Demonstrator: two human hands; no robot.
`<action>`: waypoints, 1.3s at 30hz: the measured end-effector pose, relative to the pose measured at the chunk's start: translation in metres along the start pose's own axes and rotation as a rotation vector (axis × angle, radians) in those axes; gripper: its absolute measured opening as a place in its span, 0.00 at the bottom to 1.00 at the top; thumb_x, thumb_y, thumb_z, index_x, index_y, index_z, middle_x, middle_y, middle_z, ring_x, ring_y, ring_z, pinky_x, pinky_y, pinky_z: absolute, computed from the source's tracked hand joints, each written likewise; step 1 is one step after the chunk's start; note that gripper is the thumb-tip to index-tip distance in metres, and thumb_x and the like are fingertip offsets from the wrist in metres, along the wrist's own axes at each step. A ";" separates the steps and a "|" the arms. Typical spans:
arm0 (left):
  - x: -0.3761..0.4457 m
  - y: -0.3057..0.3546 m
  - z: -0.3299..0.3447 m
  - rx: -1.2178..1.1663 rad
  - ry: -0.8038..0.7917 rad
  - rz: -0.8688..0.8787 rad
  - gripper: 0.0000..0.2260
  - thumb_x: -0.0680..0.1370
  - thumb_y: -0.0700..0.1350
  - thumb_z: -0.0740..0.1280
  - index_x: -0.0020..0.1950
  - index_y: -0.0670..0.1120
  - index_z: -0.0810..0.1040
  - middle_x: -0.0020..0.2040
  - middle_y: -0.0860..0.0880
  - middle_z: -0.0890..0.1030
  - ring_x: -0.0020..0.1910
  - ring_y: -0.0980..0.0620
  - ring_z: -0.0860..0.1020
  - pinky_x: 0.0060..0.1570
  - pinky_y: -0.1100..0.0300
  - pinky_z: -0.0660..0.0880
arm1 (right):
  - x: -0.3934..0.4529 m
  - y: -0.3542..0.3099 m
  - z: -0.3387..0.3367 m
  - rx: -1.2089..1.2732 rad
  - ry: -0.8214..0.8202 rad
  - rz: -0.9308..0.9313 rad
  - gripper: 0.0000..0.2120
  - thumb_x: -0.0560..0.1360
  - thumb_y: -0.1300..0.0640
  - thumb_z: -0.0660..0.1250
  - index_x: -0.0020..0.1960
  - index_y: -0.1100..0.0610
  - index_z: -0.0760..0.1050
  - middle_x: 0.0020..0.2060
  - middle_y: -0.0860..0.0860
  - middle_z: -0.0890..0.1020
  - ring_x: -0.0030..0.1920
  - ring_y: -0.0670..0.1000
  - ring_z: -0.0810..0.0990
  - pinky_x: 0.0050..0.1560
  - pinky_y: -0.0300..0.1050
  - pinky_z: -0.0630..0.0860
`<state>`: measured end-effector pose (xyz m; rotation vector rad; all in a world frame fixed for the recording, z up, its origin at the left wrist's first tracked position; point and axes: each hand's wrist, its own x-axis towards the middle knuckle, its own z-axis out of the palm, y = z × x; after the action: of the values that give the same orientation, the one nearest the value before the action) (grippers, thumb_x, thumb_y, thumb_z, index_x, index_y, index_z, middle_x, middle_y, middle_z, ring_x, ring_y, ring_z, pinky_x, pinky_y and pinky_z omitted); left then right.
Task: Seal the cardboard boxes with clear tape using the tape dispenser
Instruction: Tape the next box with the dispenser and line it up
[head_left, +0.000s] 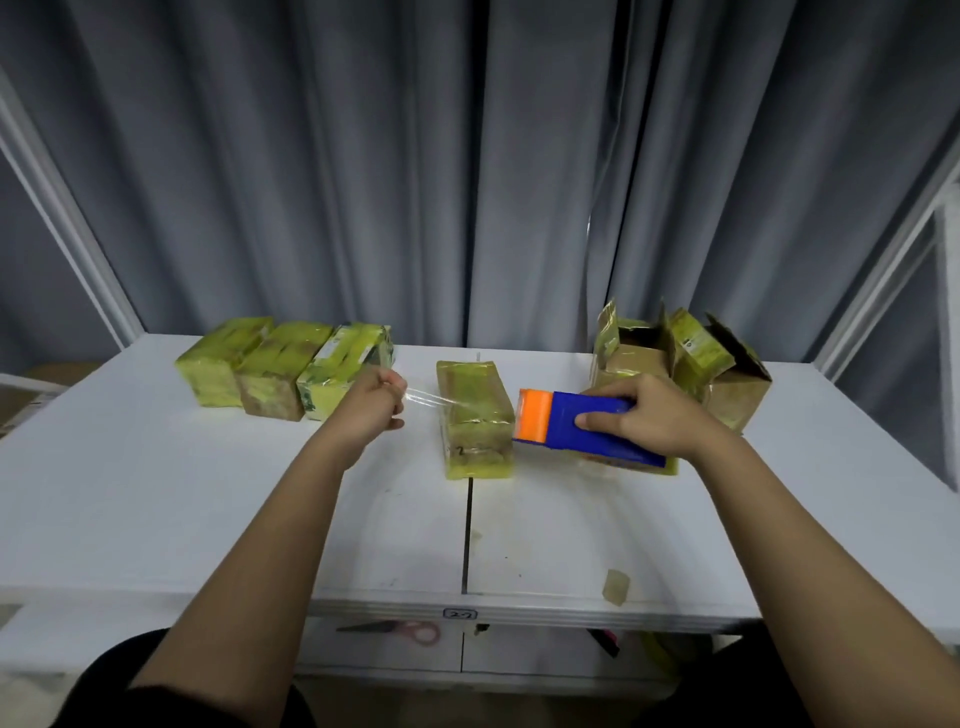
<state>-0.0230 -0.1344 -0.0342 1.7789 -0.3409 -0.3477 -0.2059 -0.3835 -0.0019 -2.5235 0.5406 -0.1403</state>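
We see the blue and orange tape dispenser (582, 423) held above the worktop (208, 499) right of its middle, our right hand (652, 413) wrapped around its body with fingers curled. A strip of clear tape (431, 399) runs from it across the closed box (475, 418) near the worktop's centre (its top shiny) to our left hand (371, 402), whose fingers pinch the free end. Three sealed boxes (283, 369) sit toward the far left corner; open boxes (680, 364) crowd the far right.
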 end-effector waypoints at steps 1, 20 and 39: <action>0.000 -0.005 0.002 -0.054 -0.025 -0.058 0.07 0.81 0.38 0.56 0.44 0.47 0.68 0.40 0.48 0.69 0.35 0.54 0.70 0.37 0.62 0.73 | 0.004 -0.002 -0.002 -0.057 -0.011 0.005 0.15 0.73 0.42 0.69 0.58 0.46 0.79 0.49 0.45 0.82 0.47 0.46 0.79 0.49 0.48 0.78; 0.026 -0.051 0.032 0.017 0.114 -0.083 0.10 0.79 0.51 0.64 0.51 0.44 0.71 0.44 0.49 0.74 0.45 0.51 0.73 0.48 0.57 0.69 | 0.060 -0.007 -0.007 -0.370 -0.016 0.021 0.24 0.70 0.31 0.65 0.56 0.47 0.81 0.43 0.45 0.79 0.45 0.47 0.76 0.38 0.42 0.70; 0.034 -0.057 0.037 -0.042 0.092 -0.156 0.12 0.80 0.50 0.64 0.40 0.45 0.69 0.35 0.48 0.73 0.34 0.52 0.70 0.37 0.59 0.68 | 0.084 -0.005 -0.014 -0.310 -0.087 0.049 0.25 0.69 0.34 0.68 0.57 0.51 0.80 0.43 0.46 0.80 0.42 0.46 0.79 0.41 0.42 0.77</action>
<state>-0.0043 -0.1680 -0.0994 1.7784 -0.1286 -0.3796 -0.1299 -0.4209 0.0114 -2.7966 0.6292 0.0779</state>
